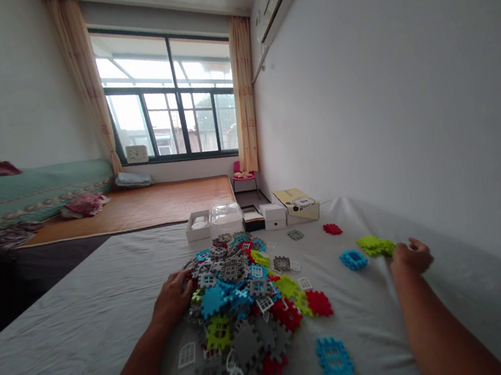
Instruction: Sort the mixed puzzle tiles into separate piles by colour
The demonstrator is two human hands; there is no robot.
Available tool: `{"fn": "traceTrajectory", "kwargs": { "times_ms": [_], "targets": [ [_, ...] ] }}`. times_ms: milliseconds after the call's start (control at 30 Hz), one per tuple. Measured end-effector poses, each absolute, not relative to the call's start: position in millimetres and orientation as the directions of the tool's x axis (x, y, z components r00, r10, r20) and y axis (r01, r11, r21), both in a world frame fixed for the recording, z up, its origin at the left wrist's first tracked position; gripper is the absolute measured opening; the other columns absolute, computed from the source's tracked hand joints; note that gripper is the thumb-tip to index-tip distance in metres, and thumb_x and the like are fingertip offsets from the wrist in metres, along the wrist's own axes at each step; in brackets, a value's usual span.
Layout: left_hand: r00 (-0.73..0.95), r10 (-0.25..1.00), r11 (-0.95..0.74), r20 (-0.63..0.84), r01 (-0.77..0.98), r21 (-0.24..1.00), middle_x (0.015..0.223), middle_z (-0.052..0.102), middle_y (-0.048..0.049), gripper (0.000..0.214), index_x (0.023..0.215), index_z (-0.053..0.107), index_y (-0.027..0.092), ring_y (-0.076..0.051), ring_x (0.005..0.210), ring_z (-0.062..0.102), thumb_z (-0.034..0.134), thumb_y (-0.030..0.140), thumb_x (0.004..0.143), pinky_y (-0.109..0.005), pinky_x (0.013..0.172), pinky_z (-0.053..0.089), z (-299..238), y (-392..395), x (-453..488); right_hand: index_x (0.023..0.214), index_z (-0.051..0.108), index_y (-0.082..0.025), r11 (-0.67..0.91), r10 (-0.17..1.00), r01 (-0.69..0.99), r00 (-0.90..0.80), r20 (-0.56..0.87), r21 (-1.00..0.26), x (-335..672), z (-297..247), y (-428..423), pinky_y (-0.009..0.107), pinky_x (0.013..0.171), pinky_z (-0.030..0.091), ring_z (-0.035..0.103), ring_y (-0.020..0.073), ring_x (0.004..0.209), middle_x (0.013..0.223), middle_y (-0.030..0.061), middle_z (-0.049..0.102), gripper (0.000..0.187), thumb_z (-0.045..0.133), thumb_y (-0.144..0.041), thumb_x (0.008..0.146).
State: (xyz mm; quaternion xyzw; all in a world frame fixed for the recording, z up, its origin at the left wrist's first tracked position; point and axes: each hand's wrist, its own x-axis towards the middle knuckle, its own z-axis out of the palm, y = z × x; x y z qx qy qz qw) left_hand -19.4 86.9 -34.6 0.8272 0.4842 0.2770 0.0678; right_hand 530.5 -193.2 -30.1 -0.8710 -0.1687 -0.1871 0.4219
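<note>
A heap of interlocking plastic building tiles (pixel 234 299) in grey, blue, lime green and red lies on the cloth-covered surface, mixed with small white window-shaped pieces. My left hand (pixel 175 293) rests against the heap's left side, its fingers stretched out and some tips hidden by tiles. Off to the right, my right hand (pixel 413 257) has curled fingers and meets the right end of several lime-green tiles (pixel 371 245); it seems to pinch the nearest one, though the fingertips are partly hidden. A blue joined tile piece (pixel 353 259) sits just left of them.
Loose near the heap are a blue tile (pixel 334 359), a red tile (pixel 333 229) and a grey tile (pixel 295 235). Along the far edge stand a white open box (pixel 199 233), a clear plastic container (pixel 226 219) and a yellow box (pixel 296 206). A wall (pixel 404 101) borders the right.
</note>
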Motion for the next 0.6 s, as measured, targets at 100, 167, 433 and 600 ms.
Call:
{"fn": "traceTrajectory", "kwargs": {
  "times_ms": [100, 167, 433, 600],
  "targets": [
    [0.369, 0.84, -0.516, 0.397, 0.767, 0.381, 0.115, 0.058, -0.0081, 0.037, 0.115, 0.058, 0.019, -0.021, 0.106, 0.055, 0.042, 0.032, 0.084, -0.032, 0.094, 0.041, -34, 85, -19, 0.125, 0.044, -0.003, -0.578, 0.006, 0.353, 0.903, 0.429, -0.736, 519, -20, -187, 0.053, 0.087, 0.043, 0.054, 0.0388, 0.107, 0.114, 0.0254, 0.055, 0.055, 0.033, -0.025, 0.076],
    [0.365, 0.844, -0.51, 0.393, 0.772, 0.378, 0.115, 0.058, -0.008, 0.037, 0.114, 0.058, 0.019, -0.021, 0.106, 0.055, 0.042, 0.032, 0.084, -0.032, 0.094, 0.041, -34, 84, -18, 0.123, 0.046, -0.003, -0.521, 0.061, 0.421, 0.886, 0.459, -0.743, 505, -12, -175, 0.051, 0.091, 0.041, 0.052, 0.0369, 0.108, 0.12, 0.0261, 0.052, 0.053, 0.028, -0.029, 0.081],
    [0.351, 0.848, -0.497, 0.398, 0.788, 0.364, 0.115, 0.058, -0.0085, 0.038, 0.114, 0.059, 0.018, -0.021, 0.105, 0.056, 0.042, 0.033, 0.083, -0.031, 0.092, 0.042, -32, 82, -18, 0.105, 0.06, -0.019, -0.071, 0.806, 0.765, 0.422, 0.415, -0.64, 407, -9, -112, 0.029, 0.074, 0.049, 0.062, 0.0169, 0.073, 0.101, 0.0076, 0.067, 0.041, 0.044, -0.048, 0.082],
    [0.365, 0.849, -0.501, 0.381, 0.785, 0.365, 0.117, 0.057, -0.0092, 0.039, 0.115, 0.058, 0.017, -0.021, 0.105, 0.056, 0.041, 0.033, 0.084, -0.032, 0.093, 0.042, -33, 83, -18, 0.106, 0.062, -0.019, 0.011, 0.991, 0.889, 0.051, 0.121, -0.459, 367, -4, -97, 0.03, 0.077, 0.047, 0.063, 0.0189, 0.082, 0.107, 0.0098, 0.065, 0.041, 0.056, -0.046, 0.077]
  ]
}}
